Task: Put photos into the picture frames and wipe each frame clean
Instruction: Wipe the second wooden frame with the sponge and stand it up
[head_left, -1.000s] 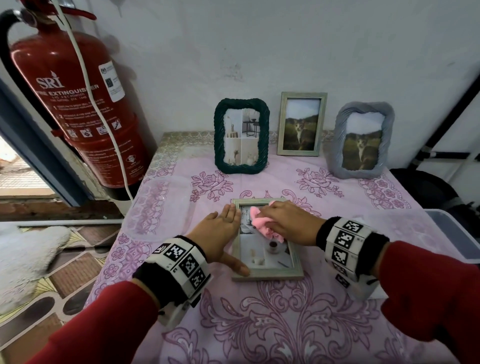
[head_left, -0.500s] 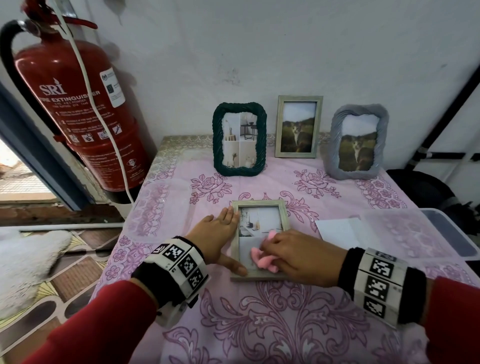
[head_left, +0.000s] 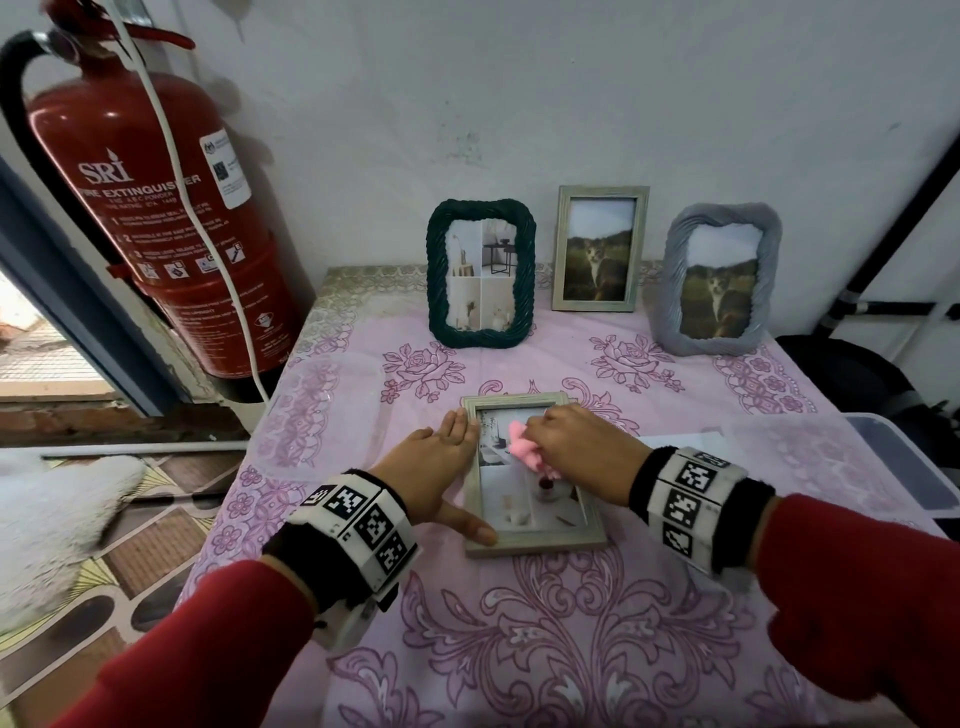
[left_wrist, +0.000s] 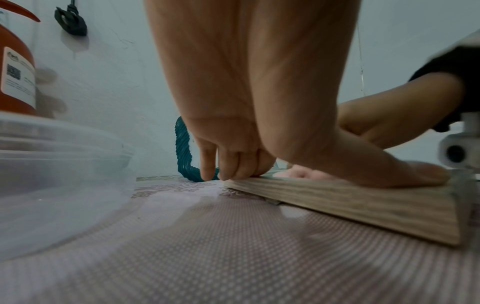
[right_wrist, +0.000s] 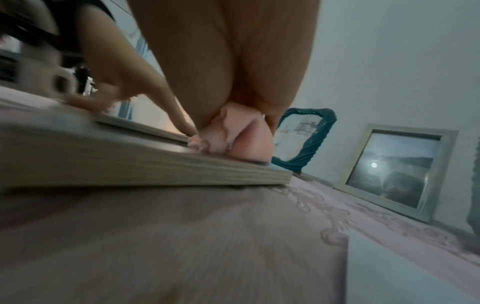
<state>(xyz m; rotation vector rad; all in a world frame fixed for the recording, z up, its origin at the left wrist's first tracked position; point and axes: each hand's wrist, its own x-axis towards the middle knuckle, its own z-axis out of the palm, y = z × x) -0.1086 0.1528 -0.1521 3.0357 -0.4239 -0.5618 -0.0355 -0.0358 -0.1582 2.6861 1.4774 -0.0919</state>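
A light wooden frame (head_left: 537, 540) with a photo in it lies flat on the pink tablecloth. My left hand (head_left: 441, 467) rests flat along its left side, fingers straight and the thumb pressing the near left corner. My right hand (head_left: 571, 449) grips a pink cloth (head_left: 521, 446) and presses it on the upper part of the glass. In the left wrist view the left hand (left_wrist: 233, 148) touches the frame's (left_wrist: 363, 203) edge. The right wrist view shows the cloth (right_wrist: 231, 135) bunched under the palm on the frame (right_wrist: 155, 164).
Three filled frames stand against the wall: green (head_left: 480, 338), wooden (head_left: 600, 195) and grey (head_left: 719, 345). A red fire extinguisher (head_left: 145, 208) hangs at the left. A clear plastic container (left_wrist: 52, 164) sits left of the hands. White paper (head_left: 675, 441) and a bin (head_left: 909, 467) lie to the right.
My right hand has slid the pink cloth from the frame's lower edge back up to the upper part of the glass. The left hand has stayed on the frame's left side.
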